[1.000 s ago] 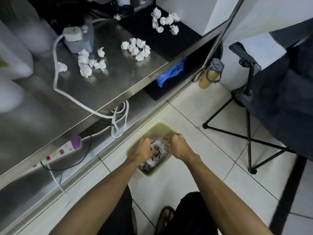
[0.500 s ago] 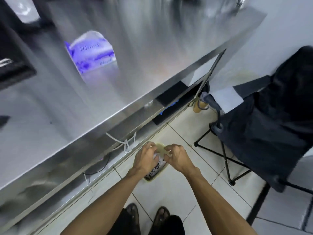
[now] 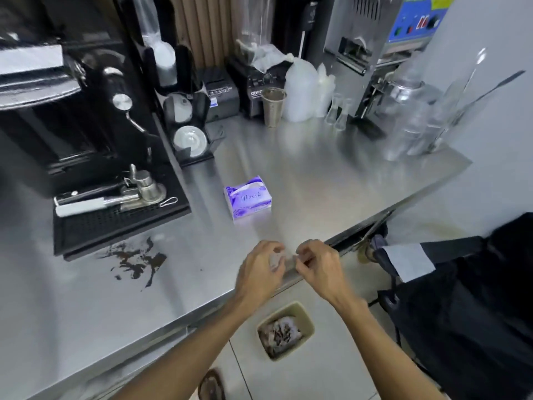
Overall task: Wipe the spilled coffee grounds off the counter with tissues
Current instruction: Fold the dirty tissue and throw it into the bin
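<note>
Coffee grounds [image 3: 135,259] on counter [image 3: 317,174], soiled tissues [image 3: 279,334] in bin [image 3: 310,316], left hand [image 3: 259,272], right hand [image 3: 320,267], fingers' [image 3: 304,251] grip unclear

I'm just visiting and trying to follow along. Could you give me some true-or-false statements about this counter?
1. Coffee grounds lie spilled on the counter. True.
2. The purple tissue box sits on the floor. False: it stands on the counter.
3. The bin on the floor holds crumpled tissues. True.
4. The left hand is wiping the grounds. False: it and the right hand are by the counter's edge, apart from the spill.
</note>
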The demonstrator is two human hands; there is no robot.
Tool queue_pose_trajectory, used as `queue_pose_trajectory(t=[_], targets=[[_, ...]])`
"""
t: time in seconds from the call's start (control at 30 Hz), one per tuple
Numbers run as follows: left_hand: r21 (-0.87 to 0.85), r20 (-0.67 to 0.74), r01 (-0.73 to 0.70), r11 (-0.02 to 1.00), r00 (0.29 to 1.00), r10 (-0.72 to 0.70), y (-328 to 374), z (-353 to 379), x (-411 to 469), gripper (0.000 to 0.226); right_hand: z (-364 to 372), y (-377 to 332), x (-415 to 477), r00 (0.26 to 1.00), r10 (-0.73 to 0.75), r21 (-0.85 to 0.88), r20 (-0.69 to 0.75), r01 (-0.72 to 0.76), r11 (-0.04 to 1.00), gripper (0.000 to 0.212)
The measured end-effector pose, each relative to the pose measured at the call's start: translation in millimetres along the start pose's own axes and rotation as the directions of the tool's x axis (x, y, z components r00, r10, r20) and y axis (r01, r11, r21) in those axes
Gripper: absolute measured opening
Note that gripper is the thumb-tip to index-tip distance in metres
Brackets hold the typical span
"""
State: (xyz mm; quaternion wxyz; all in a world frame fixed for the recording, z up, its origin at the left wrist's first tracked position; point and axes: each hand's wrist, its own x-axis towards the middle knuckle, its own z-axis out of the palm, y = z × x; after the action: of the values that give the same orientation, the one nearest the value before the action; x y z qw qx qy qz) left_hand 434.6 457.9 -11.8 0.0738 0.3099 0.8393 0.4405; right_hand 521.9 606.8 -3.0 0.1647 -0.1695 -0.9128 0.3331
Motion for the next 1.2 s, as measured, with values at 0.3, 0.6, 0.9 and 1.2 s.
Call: queue_pose_trajectory(t=[0.3,0.6,0.9,1.2], targets=[[0.063,-0.107,0.141,0.988,0.985,-0.134,-63,-86,108,0.084,33,-70,134,0.990,-0.136,-0.033,-0.037,0.135,0.990,0.027],[0.227,0.200,0.088,0.970,0.971,-0.134,-97,-83,160,0.104,66,-85,205,0.971,-0.160,-0.201,0.179,0.195,0.960,0.035],[0.226,0.221,0.075,0.971,0.967,-0.126,-112,-78,165,0.081,54,-91,208,0.987,-0.157,-0.026,0.029,0.158,0.987,0.027],[0.265,0.232,0.061,0.962,0.965,-0.125,-108,-82,166,0.074,15,-130,215,0.978,-0.016,0.277,-0.207,0.074,0.958,0.033]])
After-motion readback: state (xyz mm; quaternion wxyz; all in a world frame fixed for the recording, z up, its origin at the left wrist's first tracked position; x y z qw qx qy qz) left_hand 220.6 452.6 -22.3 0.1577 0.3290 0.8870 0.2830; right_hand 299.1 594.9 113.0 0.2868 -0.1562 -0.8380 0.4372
